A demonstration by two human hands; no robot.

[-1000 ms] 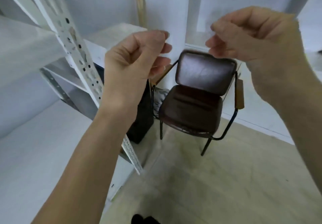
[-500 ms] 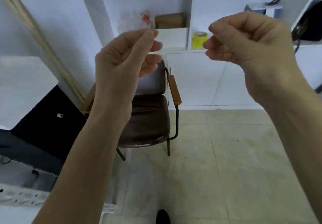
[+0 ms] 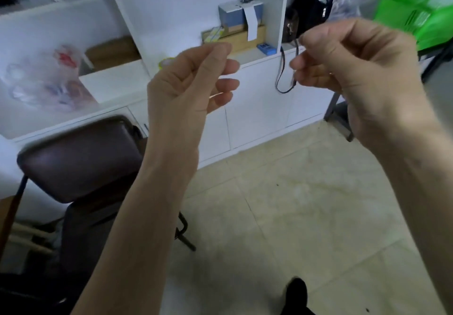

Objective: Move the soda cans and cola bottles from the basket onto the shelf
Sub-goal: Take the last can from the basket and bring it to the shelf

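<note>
Both hands stay raised with fingers curled, holding nothing: left hand (image 3: pixel 191 81), right hand (image 3: pixel 353 69). The view has swung right since before; the brown chair (image 3: pixel 81 157) now sits low at the left. Beyond the tiled floor (image 3: pixel 306 216), white shelving (image 3: pixel 186 15) holds boxes (image 3: pixel 241 20) and a black bag (image 3: pixel 310 5). A green basket (image 3: pixel 421 13), blurred, shows at the top right corner; no cans or bottles can be made out.
</note>
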